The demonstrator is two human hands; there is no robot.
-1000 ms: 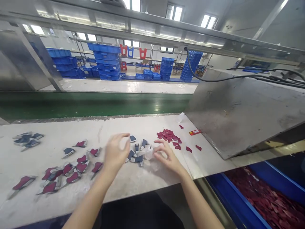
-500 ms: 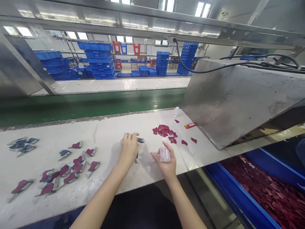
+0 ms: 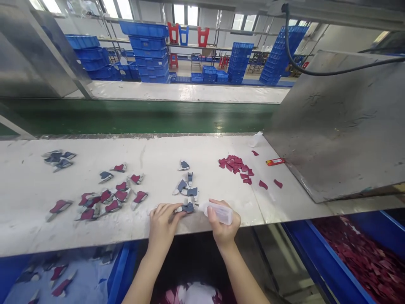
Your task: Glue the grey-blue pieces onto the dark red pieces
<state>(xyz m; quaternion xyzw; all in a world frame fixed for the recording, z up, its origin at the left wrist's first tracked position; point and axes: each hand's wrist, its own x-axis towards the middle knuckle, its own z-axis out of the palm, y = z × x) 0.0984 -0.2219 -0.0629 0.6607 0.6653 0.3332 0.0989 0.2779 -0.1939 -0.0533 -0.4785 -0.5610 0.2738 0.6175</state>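
My left hand pinches a small blue-grey and white part between thumb and fingertips, close to the table's front edge. My right hand is wrapped around a translucent plastic squeeze bottle, which lies tilted with its narrow tip pointing left at the part. Tip and part are close; whether they touch I cannot tell. Just beyond my left hand sit several similar blue-grey parts. A heap of dark red, thin cut pieces lies farther back on the right.
Parts with red faces are spread on the left of the white table. A metal panel rises on the right. Blue bins below hold red pieces and parts on the left. A green belt runs behind.
The camera has tilted down. My left hand has come nearer the front edge and now pinches one part. The bottle in my right hand has tipped over towards the left.
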